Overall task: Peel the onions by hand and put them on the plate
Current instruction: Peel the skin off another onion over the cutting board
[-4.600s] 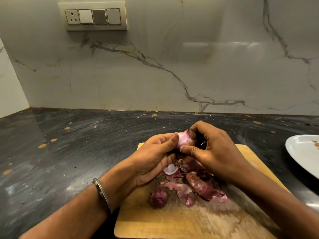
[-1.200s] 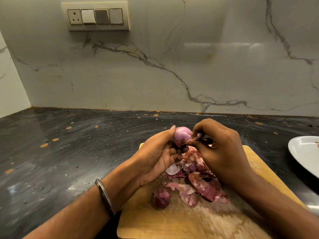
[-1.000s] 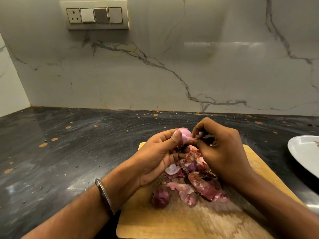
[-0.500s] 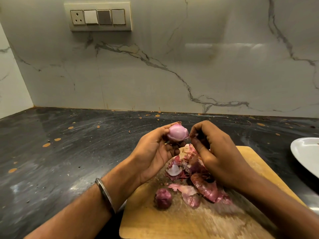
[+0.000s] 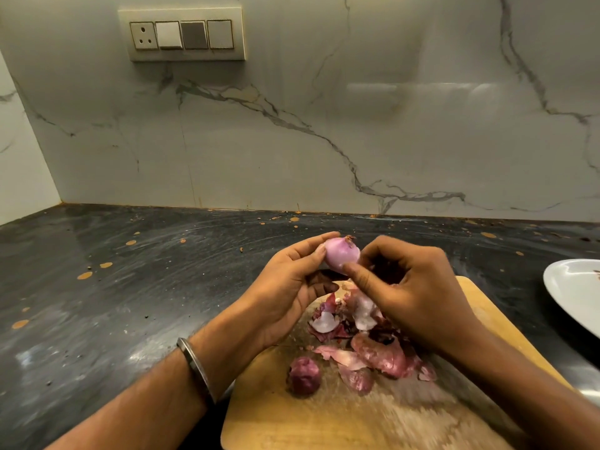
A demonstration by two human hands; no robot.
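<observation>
Head view, centre of frame: peeled onion (image 5: 341, 257), pale pink and glossy, held above the far end of the cutting board (image 5: 373, 417). Pinched between fingertips of the left hand (image 5: 292, 287) on its left side and thumb and fingers of the right hand (image 5: 412, 293) on its lower right; both hands closed on it. Small dry stub at the top, apparently a root or stem remnant not yet removed.

Handling, as judged: light, firm, round; bare layer smooth and probably slippery, prone to squirting out of a tip pinch. Best held across the widest part, with a cupped palm for the carry to the plate.

Lower centre: unpeeled onion (image 5: 304, 375), dark purple, resting on the board. Just right of it, loose peels (image 5: 380, 352): thin, brittle, easily scattered.

Right edge of frame: white plate (image 5: 571, 293), only partly in view, on the dark tabletop (image 5: 130, 303), well apart from the hands. Path towards it open across the board's right corner and bare tabletop; plate rim the only edge to clear.

Upper left: switch panel (image 5: 181, 35) on the marble wall, well clear of the work.
</observation>
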